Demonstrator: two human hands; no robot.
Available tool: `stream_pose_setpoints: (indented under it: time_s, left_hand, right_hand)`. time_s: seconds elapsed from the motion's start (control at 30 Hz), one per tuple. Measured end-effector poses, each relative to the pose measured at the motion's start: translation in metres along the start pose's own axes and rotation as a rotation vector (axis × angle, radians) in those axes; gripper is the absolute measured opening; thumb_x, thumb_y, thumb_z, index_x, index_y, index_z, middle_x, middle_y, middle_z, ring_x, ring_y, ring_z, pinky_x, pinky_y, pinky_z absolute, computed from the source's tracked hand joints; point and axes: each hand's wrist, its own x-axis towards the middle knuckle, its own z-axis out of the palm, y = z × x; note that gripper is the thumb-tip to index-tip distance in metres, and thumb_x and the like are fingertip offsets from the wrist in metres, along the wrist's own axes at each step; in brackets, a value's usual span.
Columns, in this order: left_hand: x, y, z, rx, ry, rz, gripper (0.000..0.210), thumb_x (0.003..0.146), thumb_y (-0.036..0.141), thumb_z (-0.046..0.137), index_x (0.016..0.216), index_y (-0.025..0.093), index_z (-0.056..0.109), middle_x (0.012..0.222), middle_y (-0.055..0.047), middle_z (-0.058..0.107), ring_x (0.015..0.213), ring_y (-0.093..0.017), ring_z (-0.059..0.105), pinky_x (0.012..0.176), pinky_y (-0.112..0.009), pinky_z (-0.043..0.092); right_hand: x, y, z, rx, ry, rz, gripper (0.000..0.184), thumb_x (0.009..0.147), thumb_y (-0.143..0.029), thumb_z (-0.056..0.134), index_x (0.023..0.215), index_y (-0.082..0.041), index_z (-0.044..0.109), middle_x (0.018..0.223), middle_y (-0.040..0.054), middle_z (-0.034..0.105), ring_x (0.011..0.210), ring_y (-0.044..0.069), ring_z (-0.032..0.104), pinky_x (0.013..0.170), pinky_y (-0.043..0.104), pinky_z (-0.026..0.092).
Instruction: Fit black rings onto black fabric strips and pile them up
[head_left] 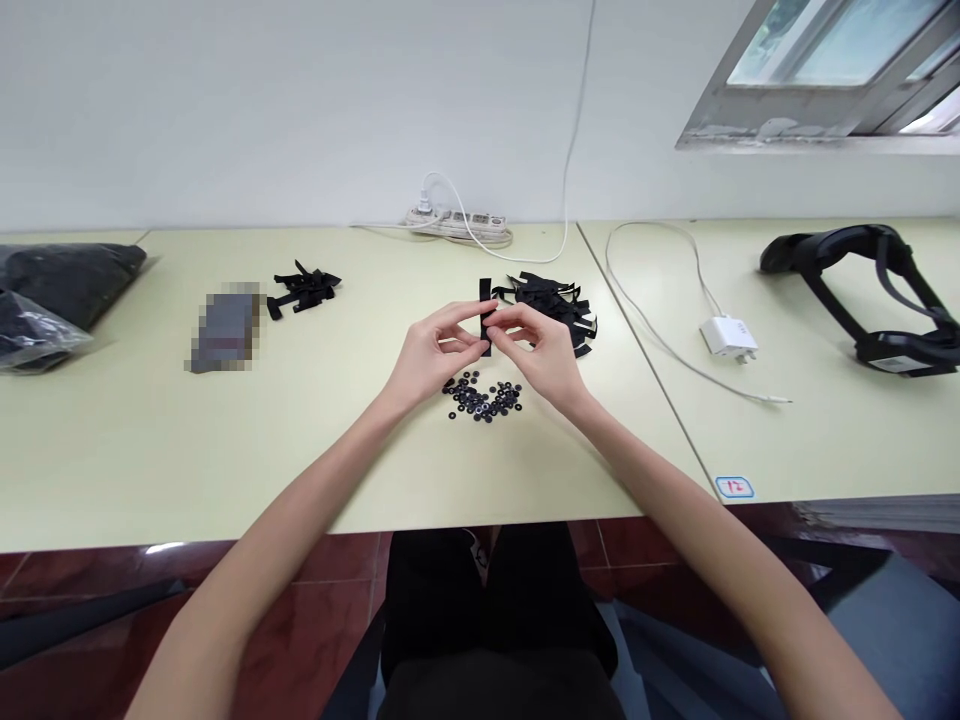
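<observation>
My left hand [442, 347] and my right hand [538, 345] meet above the table, fingertips pinched on one short black fabric strip [485, 290]. The strip stands roughly upright between them, its upper end free above the fingers. Whether a small part is also between the fingertips cannot be made out. Just below the hands lies a scattered group of small round black pieces with holes, like washers or snap parts [484, 402]. Behind my right hand is a heap of similar black strips [551, 300]. A smaller pile of black strips [304, 290] lies to the left.
A blurred-out flat object [225, 328] and a black bag in clear plastic [67, 290] are on the left. A power strip [457, 222] sits by the wall. To the right are a white charger [729, 338] with its cable and a black headset [862, 290].
</observation>
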Motion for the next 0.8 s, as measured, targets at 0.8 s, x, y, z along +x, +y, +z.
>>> stream_pose_setpoints:
  time_s: [0.8]
  left_hand:
    - [-0.0023, 0.0013, 0.0051, 0.032, -0.011, 0.035, 0.045, 0.094, 0.024, 0.079, 0.138, 0.029, 0.078, 0.147, -0.009, 0.071, 0.089, -0.013, 0.077, 0.089, -0.033, 0.071]
  right_hand:
    - [0.0029, 0.0050, -0.0022, 0.235, -0.050, 0.247, 0.026, 0.090, -0.042, 0.085, 0.104, -0.026, 0.070, 0.100, 0.0028, 0.074, 0.105, 0.023, 0.073, 0.102, 0.044, 0.061]
